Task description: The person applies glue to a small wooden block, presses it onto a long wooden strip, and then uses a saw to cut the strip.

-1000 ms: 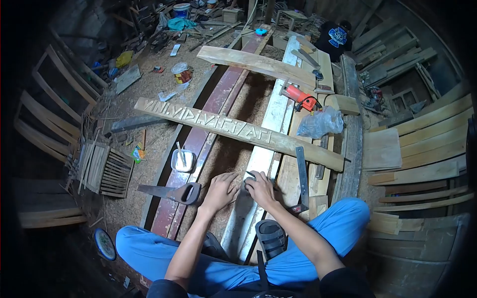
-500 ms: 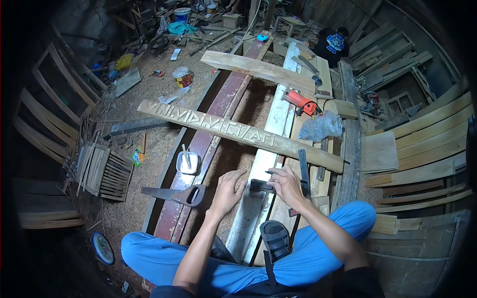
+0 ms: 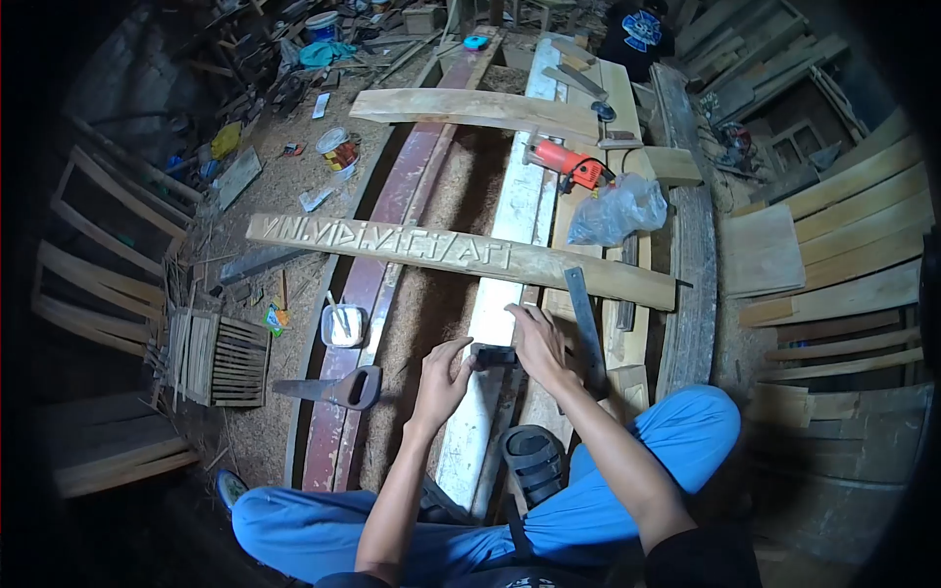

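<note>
A small dark block [image 3: 494, 356] lies across the white beam [image 3: 459, 431] in front of me. My left hand [image 3: 441, 382] is at its left end, thumb and fingers apart. My right hand [image 3: 539, 345] is at its right end, fingers extended; no thin dark stick shows in it now. Beyond both hands a long board [image 3: 412, 247] with raised letters lies across the beams. A dark metal square [image 3: 582, 318] lies right of my right hand. To the left are a handsaw [image 3: 338, 388] and a white tub [image 3: 342, 326] with sticks in it.
A red power tool [image 3: 567, 163] and a plastic bag [image 3: 618, 210] sit beyond the lettered board. Another plank [image 3: 475, 108] crosses the beams farther away. A person in a dark shirt [image 3: 637, 39] is at the back right. Slatted wooden pieces [image 3: 240, 358] stand at the left.
My right hand has moved from above the dark block to its right end, and the thin dark stick between its fingers is no longer visible. The camera view has shifted too.
</note>
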Demonstrator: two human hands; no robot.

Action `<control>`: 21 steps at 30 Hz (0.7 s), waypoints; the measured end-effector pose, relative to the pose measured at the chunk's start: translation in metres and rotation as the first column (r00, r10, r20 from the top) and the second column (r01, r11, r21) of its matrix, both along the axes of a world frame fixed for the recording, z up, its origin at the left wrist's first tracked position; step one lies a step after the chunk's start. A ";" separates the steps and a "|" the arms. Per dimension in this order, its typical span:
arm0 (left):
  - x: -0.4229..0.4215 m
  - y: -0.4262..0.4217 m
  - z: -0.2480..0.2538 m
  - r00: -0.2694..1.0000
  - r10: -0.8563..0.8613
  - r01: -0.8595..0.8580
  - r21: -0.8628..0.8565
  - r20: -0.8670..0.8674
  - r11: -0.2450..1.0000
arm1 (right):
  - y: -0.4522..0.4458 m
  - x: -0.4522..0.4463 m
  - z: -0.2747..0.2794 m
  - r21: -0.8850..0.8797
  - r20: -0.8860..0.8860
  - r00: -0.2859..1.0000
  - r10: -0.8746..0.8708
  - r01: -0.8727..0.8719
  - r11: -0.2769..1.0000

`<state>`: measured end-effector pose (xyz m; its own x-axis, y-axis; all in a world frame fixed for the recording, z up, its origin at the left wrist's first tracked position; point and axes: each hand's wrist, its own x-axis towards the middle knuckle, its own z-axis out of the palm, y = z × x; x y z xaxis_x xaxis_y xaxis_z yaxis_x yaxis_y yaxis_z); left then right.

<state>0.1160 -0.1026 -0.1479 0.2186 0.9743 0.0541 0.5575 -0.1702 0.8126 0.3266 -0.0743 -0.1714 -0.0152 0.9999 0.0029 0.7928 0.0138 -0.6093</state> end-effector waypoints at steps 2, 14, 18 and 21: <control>0.019 0.004 -0.024 0.991 0.070 -0.056 -0.120 0.110 0.991 | 0.007 0.005 -0.009 0.038 -0.033 0.998 -0.058 0.060 0.997; 0.084 0.028 -0.074 1.000 0.027 -0.026 -0.115 0.007 0.993 | 0.011 0.034 -0.105 0.035 -0.157 0.939 -0.307 0.316 0.948; 0.083 0.029 -0.081 0.998 0.054 -0.056 -0.119 -0.022 0.991 | 0.007 0.027 -0.111 0.063 -0.103 0.981 -0.166 0.173 0.983; 0.077 0.027 -0.078 0.994 0.044 -0.055 -0.107 -0.099 0.993 | 0.005 0.023 -0.112 0.007 -0.002 0.996 -0.085 0.085 0.996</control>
